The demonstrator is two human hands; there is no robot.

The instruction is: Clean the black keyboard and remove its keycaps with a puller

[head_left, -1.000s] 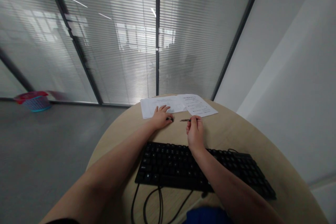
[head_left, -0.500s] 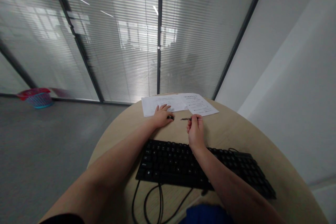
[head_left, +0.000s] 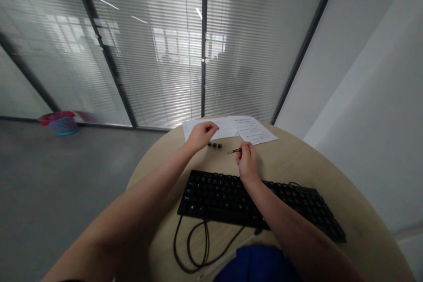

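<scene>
My left hand point(head_left: 202, 135) is raised over the left paper point(head_left: 223, 128), its fingers curled together; whether something small is between them cannot be made out. Just below it, several small black keycaps point(head_left: 214, 145) lie in a row on the table. My right hand point(head_left: 247, 158) is closed on a thin dark tool like tweezers point(head_left: 233, 151), whose tip points left. Under my right forearm lies the black keyboard point(head_left: 218, 194). A printed sheet point(head_left: 256, 130) lies beyond my right hand and overlaps the left paper.
The round wooden table point(head_left: 297, 163) holds everything. Looped black cable point(head_left: 188, 246) lies in front of the keyboard. Blue cloth point(head_left: 259, 264) shows at the bottom edge. A red and blue basket point(head_left: 62, 123) stands on the floor at the left, by the glass partition point(head_left: 165, 75).
My left hand has lifted off the small black pieces and its spread fingers have curled together, uncovering the row. My right hand has barely moved. The view has shifted slightly.
</scene>
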